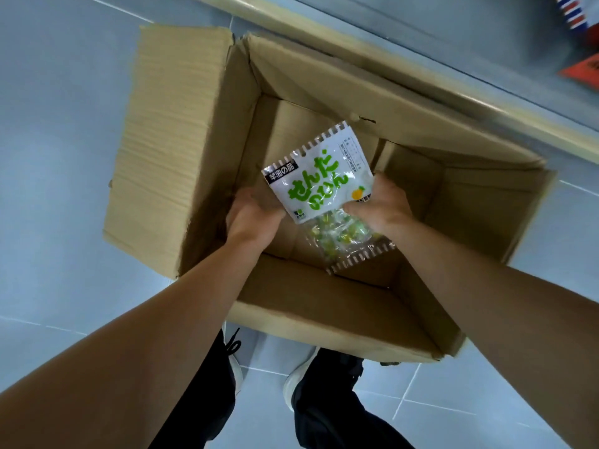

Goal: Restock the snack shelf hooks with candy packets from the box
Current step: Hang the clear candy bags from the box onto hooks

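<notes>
An open cardboard box (324, 306) stands on the floor below me. Both my hands are down inside it. My right hand (379, 205) grips a white candy packet (317, 186) with green lettering and a toothed top edge; its clear lower part shows green and yellow candies (337, 234). The back of a second packet (353, 153) peeks out behind it at the upper right. My left hand (252, 218) holds the packet's lower left edge, with curled fingers partly hidden by the wrapper. The box bottom around the packets is bare cardboard.
The box flaps (168, 150) stand open on all sides. A shelf base with a pale edge (421, 79) runs diagonally behind the box. Red and striped goods (583, 66) show at the top right. My dark shoes (324, 390) stand on the grey tiled floor (58, 157).
</notes>
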Demonstrator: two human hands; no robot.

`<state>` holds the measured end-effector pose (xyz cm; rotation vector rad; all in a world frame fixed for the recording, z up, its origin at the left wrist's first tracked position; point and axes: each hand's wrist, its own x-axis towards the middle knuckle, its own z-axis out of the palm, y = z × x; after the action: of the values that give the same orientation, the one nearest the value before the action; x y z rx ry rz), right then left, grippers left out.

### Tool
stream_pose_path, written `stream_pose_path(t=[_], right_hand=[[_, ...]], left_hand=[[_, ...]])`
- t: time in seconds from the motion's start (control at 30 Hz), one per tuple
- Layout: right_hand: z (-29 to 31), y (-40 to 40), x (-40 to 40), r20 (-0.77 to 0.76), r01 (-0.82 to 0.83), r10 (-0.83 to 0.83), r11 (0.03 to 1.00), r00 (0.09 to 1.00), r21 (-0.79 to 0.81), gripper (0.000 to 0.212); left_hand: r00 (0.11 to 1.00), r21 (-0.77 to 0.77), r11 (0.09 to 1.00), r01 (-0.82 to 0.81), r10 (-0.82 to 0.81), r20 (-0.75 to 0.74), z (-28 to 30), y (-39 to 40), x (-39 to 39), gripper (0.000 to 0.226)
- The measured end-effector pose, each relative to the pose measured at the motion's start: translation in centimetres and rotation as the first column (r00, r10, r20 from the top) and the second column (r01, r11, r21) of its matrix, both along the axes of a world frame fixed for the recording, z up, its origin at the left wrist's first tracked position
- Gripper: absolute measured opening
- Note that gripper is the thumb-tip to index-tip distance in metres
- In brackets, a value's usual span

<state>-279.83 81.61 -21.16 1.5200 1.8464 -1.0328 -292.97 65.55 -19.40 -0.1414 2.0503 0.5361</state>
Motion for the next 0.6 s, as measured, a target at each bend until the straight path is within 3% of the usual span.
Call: stream_pose_path(t=[0.1, 0.17, 0.27, 0.47, 0.6], right_hand=[[2.0, 0.7, 0.5, -0.121, 0.144, -0.155, 0.985, 0.981, -0.091, 0.042], [4.3, 0.6, 0.6, -0.196, 0.205, -0.238, 0.964, 0.951, -0.171, 0.036], [8.3, 0.0, 0.4, -0.238, 0.267, -0.356, 0.903, 0.904, -0.337, 0.032], [19.3, -1.4, 0.5, -0.237, 0.37, -0.52, 0.799, 0.82, -0.473, 0.048], [29.5, -1.6, 1.0, -0.256, 0.41, -0.575, 0.771, 0.777, -0.486, 0.026]], left_hand=[[0.99, 0.038, 0.993, -0.111, 0.107, 0.098, 0.7, 0.0, 1.1, 0.065], [0.955, 0.102, 0.968, -0.231, 0.205, 0.214, 2.4, 0.1, 1.7, 0.052], [0.922, 0.18, 0.948, -0.262, 0.191, 0.336, 6.1, 0.3, 2.0, 0.04], [0.933, 0.214, 0.938, -0.273, 0.203, 0.298, 17.5, 0.1, 0.7, 0.025], [0.956, 0.3, 0.928, -0.222, 0.146, 0.256, 27.5, 0.3, 0.5, 0.023]])
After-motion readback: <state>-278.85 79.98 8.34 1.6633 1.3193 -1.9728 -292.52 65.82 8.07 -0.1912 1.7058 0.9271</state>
